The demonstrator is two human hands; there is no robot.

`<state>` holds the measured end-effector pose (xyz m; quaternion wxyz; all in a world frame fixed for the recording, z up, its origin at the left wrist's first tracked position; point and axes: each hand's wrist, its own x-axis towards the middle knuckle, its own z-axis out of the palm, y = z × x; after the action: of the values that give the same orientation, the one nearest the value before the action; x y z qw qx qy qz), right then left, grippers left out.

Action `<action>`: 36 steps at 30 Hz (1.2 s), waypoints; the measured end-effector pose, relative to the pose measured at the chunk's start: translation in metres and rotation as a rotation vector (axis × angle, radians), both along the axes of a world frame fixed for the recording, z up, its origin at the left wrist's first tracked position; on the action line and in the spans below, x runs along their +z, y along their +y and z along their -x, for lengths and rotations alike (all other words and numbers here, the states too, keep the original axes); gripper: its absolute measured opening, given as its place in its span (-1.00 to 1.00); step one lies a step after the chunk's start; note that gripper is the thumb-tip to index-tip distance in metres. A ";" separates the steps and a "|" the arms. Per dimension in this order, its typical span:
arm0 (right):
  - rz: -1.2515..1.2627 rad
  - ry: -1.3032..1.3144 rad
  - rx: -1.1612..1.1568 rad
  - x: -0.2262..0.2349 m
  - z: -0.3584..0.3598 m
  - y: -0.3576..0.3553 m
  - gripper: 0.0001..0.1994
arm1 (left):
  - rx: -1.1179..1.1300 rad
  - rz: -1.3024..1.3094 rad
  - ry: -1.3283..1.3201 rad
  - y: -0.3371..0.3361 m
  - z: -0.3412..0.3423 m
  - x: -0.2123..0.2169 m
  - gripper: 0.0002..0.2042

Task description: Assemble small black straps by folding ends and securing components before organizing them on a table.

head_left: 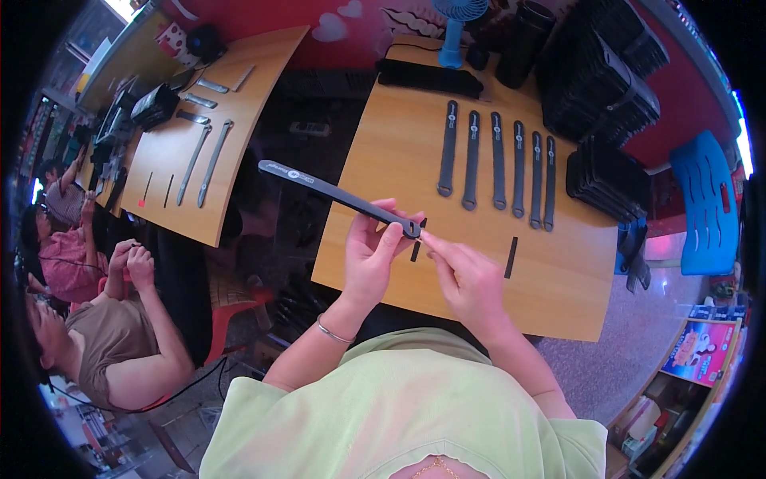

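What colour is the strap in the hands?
The strap is dark grey, shown in the head view.

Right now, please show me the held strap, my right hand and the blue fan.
Held strap (pixel 339 194), head view: middle of its band.
Right hand (pixel 476 285), head view: back of the hand.
Blue fan (pixel 452 37), head view: its stem.
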<state>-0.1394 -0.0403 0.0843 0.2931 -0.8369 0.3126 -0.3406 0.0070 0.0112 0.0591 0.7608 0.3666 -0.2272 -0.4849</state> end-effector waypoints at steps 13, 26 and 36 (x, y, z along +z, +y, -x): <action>0.033 0.049 -0.037 0.001 -0.003 0.001 -0.66 | 0.056 0.010 -0.083 -0.001 0.000 -0.002 -0.74; 0.069 0.051 -0.047 0.001 -0.005 0.001 -0.64 | 0.119 0.029 -0.213 -0.001 0.001 -0.004 -0.74; -0.713 -0.130 0.011 0.013 -0.007 0.005 -0.65 | 0.201 0.057 -0.459 0.001 0.003 -0.004 -0.75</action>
<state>-0.1319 -0.0349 0.0974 0.5876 -0.6604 0.3881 -0.2609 0.0041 0.0123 0.0554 0.7435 0.4663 -0.3702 -0.3043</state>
